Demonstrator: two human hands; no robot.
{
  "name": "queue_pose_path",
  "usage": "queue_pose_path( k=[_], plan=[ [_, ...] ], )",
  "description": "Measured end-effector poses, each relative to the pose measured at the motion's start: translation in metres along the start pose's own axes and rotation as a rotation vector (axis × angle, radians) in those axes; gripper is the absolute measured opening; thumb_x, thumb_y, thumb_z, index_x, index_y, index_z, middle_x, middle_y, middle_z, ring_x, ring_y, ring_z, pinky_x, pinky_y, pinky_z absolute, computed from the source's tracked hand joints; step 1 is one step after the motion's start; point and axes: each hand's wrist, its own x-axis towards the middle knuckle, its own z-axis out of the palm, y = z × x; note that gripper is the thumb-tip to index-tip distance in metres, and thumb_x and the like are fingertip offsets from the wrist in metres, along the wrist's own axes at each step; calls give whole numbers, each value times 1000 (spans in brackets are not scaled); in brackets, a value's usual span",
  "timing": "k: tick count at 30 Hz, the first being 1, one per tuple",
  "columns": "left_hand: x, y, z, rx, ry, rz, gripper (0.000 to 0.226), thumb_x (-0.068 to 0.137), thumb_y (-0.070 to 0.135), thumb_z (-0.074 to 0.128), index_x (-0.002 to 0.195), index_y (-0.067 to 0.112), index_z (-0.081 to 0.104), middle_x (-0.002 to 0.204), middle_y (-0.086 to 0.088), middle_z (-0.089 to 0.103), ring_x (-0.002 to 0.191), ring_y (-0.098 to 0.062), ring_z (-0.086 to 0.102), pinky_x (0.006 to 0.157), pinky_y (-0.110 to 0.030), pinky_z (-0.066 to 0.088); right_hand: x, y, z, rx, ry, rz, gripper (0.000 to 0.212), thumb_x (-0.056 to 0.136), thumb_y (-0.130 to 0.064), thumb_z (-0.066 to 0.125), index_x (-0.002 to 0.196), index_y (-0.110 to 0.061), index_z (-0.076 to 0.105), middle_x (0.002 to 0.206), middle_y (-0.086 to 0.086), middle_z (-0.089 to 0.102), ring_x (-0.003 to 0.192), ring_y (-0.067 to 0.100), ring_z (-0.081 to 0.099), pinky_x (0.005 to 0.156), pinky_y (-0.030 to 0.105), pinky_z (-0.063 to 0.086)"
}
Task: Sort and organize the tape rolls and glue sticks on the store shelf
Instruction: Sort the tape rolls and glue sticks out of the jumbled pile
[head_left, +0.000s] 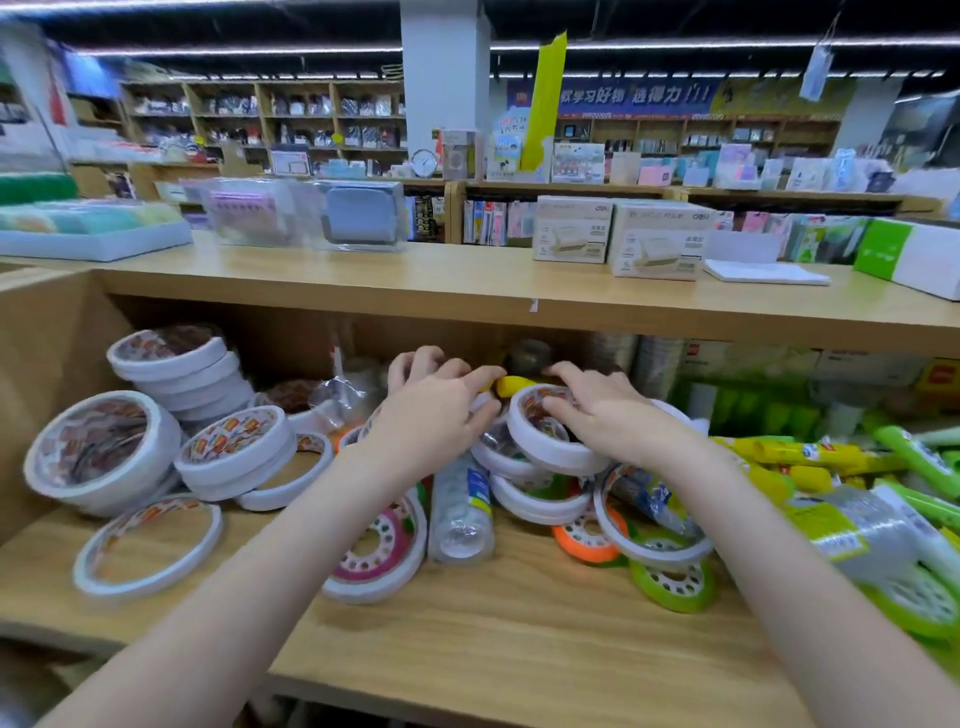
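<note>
We see the wooden store shelf (467, 623) filling the lower half of the frame, and we judge the sorting well short of done. At lower left the white tape rolls (104, 452) already sit in leaning stacks, grouped though untidy, while the centre holds a jumbled heap of white, pink, orange and green rolls with a clear plastic tube (460, 512) lying among them. At lower right the yellow and green glue sticks (810, 454) lie loose and crossed, still to be straightened. In mid-frame our left hand (434, 415) has its fingers curled, pinching a small yellow piece (511, 385), probably a stray glue stick, at the back of the heap. Our right hand (605, 415) rests with fairly straight fingers on the topmost white roll (550, 439), steadying it rather than gripping it.
</note>
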Motion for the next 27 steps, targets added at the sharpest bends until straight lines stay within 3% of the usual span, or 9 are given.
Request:
queue_pose_path(
  k=[4,8,12,16,21,24,27],
  plan=[
    [-3,2,-2,-198,74,-6,37,96,35,43,132,33,47,105,6,57,122,-20,32,99,-32,13,6,-7,-4,-63,-14,22,51,98,-42,34,141,-17,25,112,10,51,112,35,46,76,35,37],
    [-20,-3,-2,-392,339,2,26,88,25,59,113,23,61,82,8,56,105,-23,46,91,-45,38,5,-13,-2,-48,23,78,45,97,-43,36,131,-14,34,111,10,45,96,25,44,74,33,38],
    [-38,-8,0,-477,424,18,21,90,20,51,106,21,64,93,9,63,100,-16,45,87,-41,42,-2,-11,2,13,124,87,44,96,-43,40,131,-17,37,111,8,39,89,23,45,75,32,39],
    [-46,-13,5,-506,433,43,27,89,25,42,96,20,67,94,9,66,98,-20,48,86,-28,36,-9,-12,6,24,247,44,34,96,-37,44,124,-19,44,99,1,33,65,12,41,65,30,34],
    [-51,-18,5,-512,420,29,26,90,23,42,95,20,67,95,7,66,100,-18,48,87,-29,38,-2,-13,6,14,186,53,30,97,-36,41,118,-16,40,83,0,47,78,20,47,60,32,35],
    [-54,-19,2,-526,407,20,21,90,15,48,95,20,68,95,7,66,101,-18,48,88,-23,35,-3,-8,10,119,183,48,19,97,-37,41,108,-21,38,86,-1,42,87,23,45,67,33,35],
    [-55,-18,-2,-575,409,-2,20,92,9,52,98,19,68,98,9,65,102,-17,48,86,-14,33,-8,-6,12,184,301,4,10,95,-30,47,102,-24,42,85,-7,35,85,20,42,70,32,32]
  ],
)
